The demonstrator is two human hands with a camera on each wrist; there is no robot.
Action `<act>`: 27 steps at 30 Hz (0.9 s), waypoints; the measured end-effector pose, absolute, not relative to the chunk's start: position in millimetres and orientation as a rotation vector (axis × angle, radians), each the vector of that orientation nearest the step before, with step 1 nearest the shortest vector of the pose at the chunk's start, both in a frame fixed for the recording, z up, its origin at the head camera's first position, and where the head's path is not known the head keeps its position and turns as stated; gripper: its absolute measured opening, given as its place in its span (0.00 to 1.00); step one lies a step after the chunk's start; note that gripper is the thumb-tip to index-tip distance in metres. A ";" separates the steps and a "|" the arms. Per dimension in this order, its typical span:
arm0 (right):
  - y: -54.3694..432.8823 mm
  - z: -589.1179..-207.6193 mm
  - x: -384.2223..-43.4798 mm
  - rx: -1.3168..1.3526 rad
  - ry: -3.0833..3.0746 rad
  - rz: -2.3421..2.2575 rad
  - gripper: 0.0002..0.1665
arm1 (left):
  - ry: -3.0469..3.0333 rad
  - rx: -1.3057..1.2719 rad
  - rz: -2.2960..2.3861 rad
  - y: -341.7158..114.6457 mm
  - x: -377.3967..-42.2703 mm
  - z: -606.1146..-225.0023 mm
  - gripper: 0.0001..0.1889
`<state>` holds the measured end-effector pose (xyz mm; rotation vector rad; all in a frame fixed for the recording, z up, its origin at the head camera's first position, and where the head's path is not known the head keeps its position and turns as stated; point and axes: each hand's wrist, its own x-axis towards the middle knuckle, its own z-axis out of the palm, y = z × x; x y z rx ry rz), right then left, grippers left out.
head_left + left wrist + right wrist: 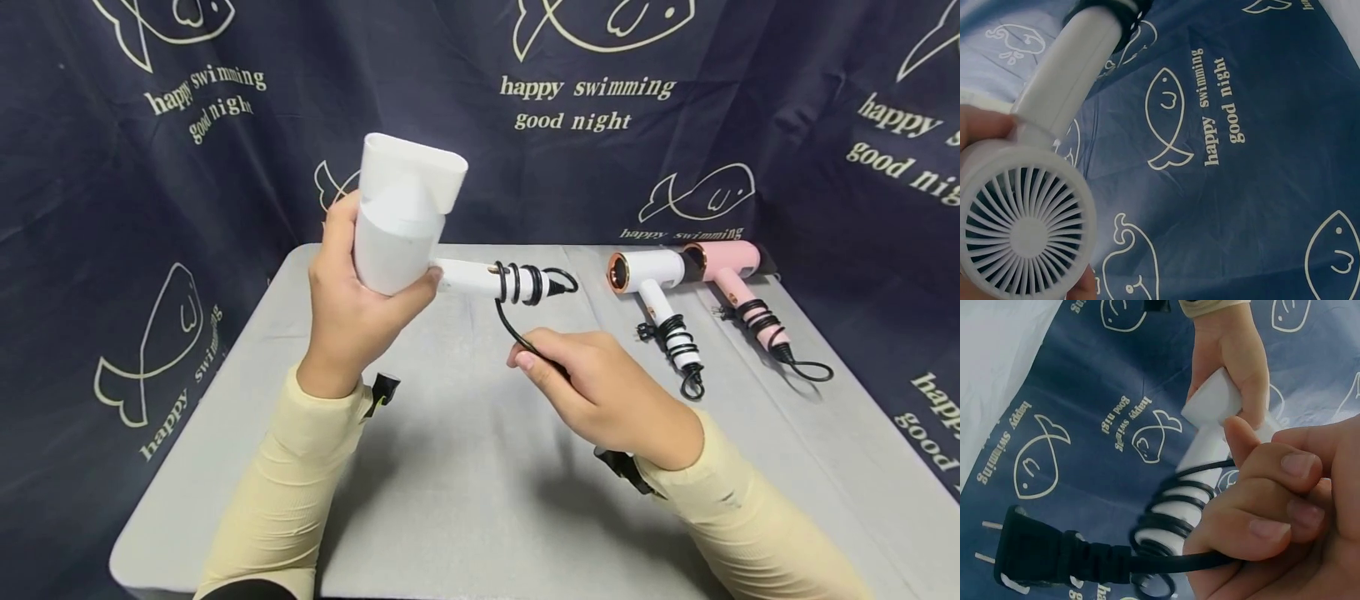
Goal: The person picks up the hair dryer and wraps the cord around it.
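Note:
My left hand (352,300) grips a white hair dryer (401,225) by its barrel, raised over the table with the flat nozzle upward. Its handle (468,277) points right, wound with several turns of black cord (517,283). In the left wrist view the round slatted rear grille (1029,234) faces the camera. My right hand (600,383) pinches the loose stretch of that cord below the handle. The right wrist view shows its fingers curled round the cord, and the black two-pin plug (1035,550) sticking out to the left.
A white hair dryer (652,271) with a copper-coloured rim lies at the table's right, its handle wound with cord. Beside it lies a pink hair dryer (738,262), likewise wound. Both rest on the grey table (450,508). Dark blue fish-print cloth (450,50) hangs behind and at the sides.

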<state>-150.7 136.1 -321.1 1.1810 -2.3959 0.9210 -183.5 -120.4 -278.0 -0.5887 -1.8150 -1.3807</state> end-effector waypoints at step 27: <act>152.0 -313.1 -166.0 1.080 -2.188 0.937 0.06 | -2.109 -0.787 -1.259 -127.4 -195.2 -293.5 0.41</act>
